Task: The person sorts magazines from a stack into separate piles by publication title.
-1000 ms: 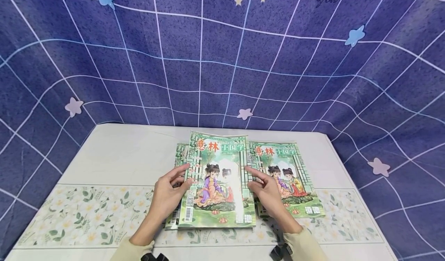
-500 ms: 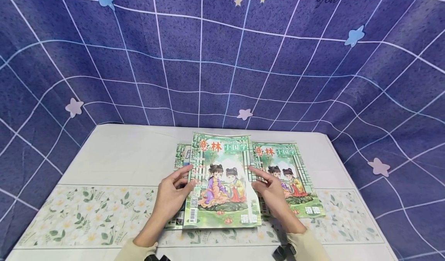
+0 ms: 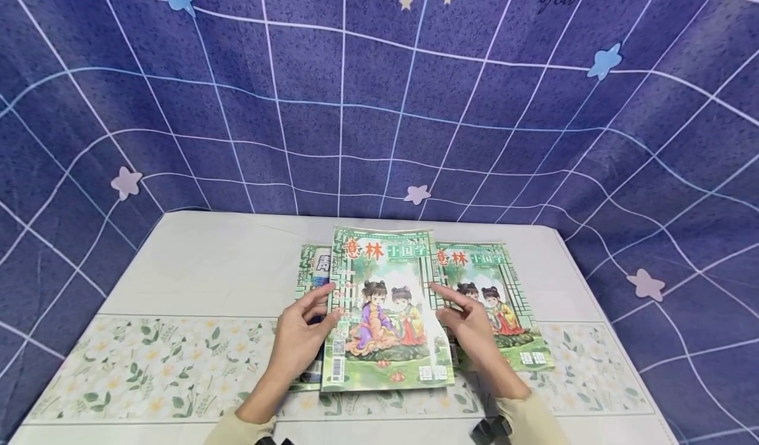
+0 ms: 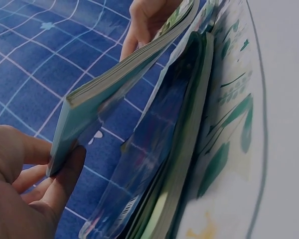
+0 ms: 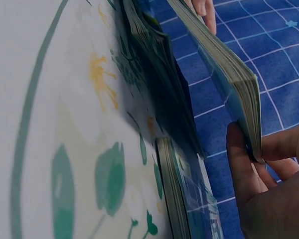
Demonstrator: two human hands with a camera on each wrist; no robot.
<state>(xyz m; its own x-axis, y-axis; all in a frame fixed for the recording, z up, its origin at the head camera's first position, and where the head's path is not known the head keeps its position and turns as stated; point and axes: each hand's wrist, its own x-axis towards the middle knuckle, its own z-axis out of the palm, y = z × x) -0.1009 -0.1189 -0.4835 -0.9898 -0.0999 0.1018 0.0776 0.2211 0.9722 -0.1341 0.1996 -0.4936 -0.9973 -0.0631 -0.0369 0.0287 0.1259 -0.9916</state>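
Note:
A green magazine with two cartoon figures on its cover is held up between both hands, above the other magazines. My left hand pinches its left edge. On the opposite edge, my right hand grips it with thumb and fingers. Both wrist views show a gap beneath the raised magazine. Below and to the left lies a magazine pile, with a dark blue cover and a green border peeking out. A matching green magazine rests on the right, partly hidden by my right hand.
The white table carries a floral band across its front part. Behind it hangs a blue-purple cloth with a grid of lines and stars. Black straps or mounts sit at both wrists.
Both hands have carried the green magazine a little to the right. More of the dark blue cover on the left pile now shows, and more of the right magazine is covered.

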